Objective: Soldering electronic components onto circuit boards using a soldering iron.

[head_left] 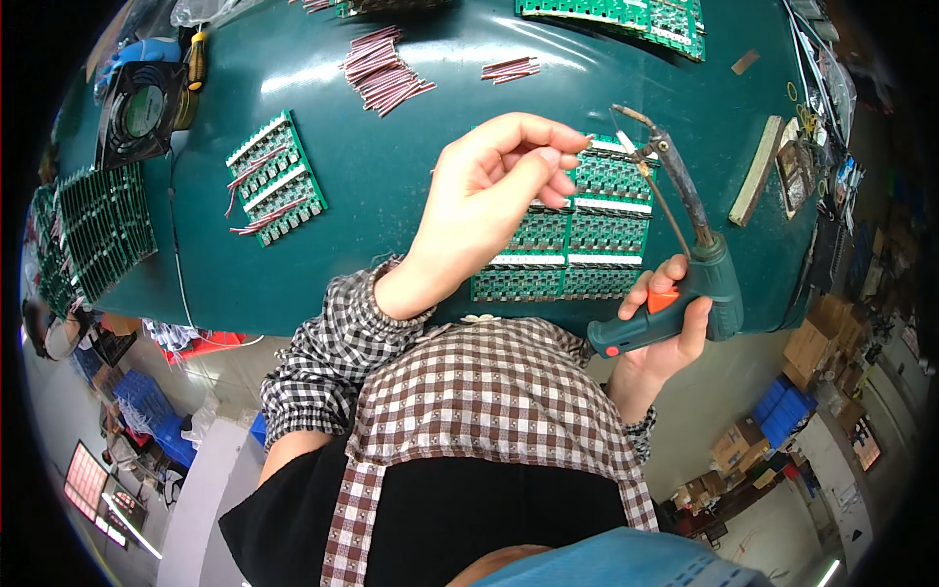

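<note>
My right hand [670, 357] is wrapped round the grip of a dark green soldering gun [722, 284] with an orange trigger. Its long metal barrel and worn tip point up and away, and a thin feed tube runs alongside. Left of that tip, my left hand [479, 201] is raised with thumb and fingers pinched; whatever they hold is too small to make out. Below the hands, a block of green circuit boards [606, 235] with white connector strips lies on the table, partly hidden by my left hand.
The green-topped table [372, 215] bears a smaller board panel [276, 181] with red wires, bundles of wires [381, 73], a few more wires [510, 69], and a board stack [636, 24] at the back. A black fan [142, 112] and screwdriver [198, 61] lie left; a wooden strip [756, 171] lies right.
</note>
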`<state>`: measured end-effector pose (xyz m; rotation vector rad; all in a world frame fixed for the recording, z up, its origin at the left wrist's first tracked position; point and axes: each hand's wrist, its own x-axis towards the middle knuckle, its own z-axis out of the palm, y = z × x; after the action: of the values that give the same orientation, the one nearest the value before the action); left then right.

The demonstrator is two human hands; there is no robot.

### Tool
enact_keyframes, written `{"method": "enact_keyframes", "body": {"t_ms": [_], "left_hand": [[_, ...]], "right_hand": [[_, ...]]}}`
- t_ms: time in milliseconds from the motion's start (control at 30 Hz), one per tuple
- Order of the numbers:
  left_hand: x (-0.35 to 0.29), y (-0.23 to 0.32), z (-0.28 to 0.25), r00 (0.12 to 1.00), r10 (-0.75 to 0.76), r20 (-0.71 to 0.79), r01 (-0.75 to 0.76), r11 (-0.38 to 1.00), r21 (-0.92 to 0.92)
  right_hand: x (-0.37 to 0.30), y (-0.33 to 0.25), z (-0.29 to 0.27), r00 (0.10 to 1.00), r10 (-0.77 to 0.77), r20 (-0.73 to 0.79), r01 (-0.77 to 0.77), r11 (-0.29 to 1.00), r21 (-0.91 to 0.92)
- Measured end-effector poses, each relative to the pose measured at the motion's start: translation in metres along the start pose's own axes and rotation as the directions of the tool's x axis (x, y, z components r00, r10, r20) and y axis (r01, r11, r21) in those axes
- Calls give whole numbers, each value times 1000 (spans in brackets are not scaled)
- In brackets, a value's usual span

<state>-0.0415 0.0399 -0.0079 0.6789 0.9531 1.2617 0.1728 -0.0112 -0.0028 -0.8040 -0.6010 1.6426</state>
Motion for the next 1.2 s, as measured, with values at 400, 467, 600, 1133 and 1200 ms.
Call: {"method": "enact_keyframes", "body": {"t_ms": [400, 467, 600, 1133, 1200], "left_hand": [[8, -5, 2, 980, -198, 10, 187, 905, -383], [8, -6, 1, 979, -204, 11, 193, 902, -386], [10, -9, 0, 978, -209, 10, 197, 903, -381], [10, -14, 3, 971, -236, -23, 214, 916, -340], [9, -14, 1, 971, -240, -15, 223, 923, -313]], "right_hand": [[1, 10, 8, 1000, 6, -21, -9, 990, -140], [0, 10, 8, 1000, 10, -26, -13, 989, -145], [-2, 10, 8, 998, 16, -65, -27, 985, -169], [-7, 13, 8, 990, 24, -141, -39, 994, -102], [-8, 13, 11, 986, 36, -164, -67, 980, -185]]}}
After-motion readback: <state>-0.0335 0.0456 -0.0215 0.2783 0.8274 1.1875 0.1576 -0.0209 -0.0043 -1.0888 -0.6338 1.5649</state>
